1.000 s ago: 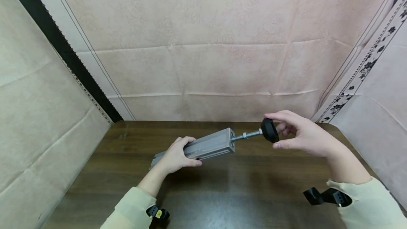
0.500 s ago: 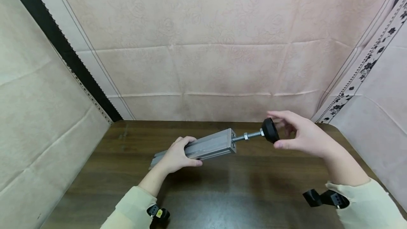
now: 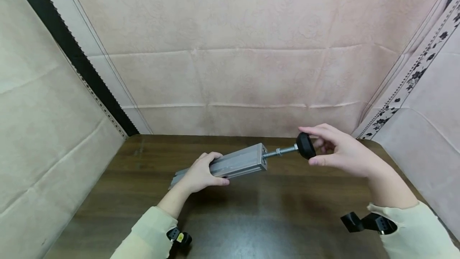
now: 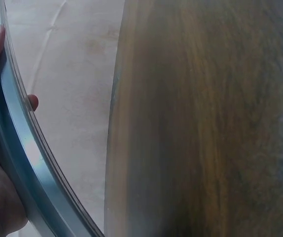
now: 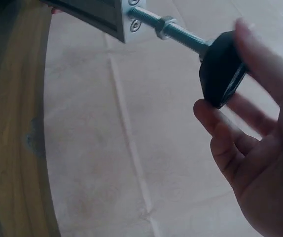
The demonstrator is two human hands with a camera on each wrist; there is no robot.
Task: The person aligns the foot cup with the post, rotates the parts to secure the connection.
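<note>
My left hand (image 3: 202,176) grips a silver aluminium profile (image 3: 238,162), held aslant above the table with its end plate toward the right. Out of that plate runs a threaded rod (image 3: 287,150) carrying a hex nut (image 3: 278,152). On the rod's far end sits a black levelling foot (image 3: 305,146). Thumb and index finger of my right hand (image 3: 341,150) pinch the foot's rim. The right wrist view shows the foot (image 5: 221,69) between those fingertips, the thumb blurred. In the left wrist view, the profile (image 4: 25,131) crosses the left side with fingers around it.
Beneath the hands is a dark brown wooden table (image 3: 251,215) with a shiny patch. Pale patterned cloth (image 3: 230,79) hangs behind its far edge, and more cloth stands on both sides. Each wrist carries a black camera, such as the right one (image 3: 370,223).
Half a second ago my right index finger was lifted off the foot's rim; now it is back on it, as a second ago. The left hand and the profile have hardly moved.
</note>
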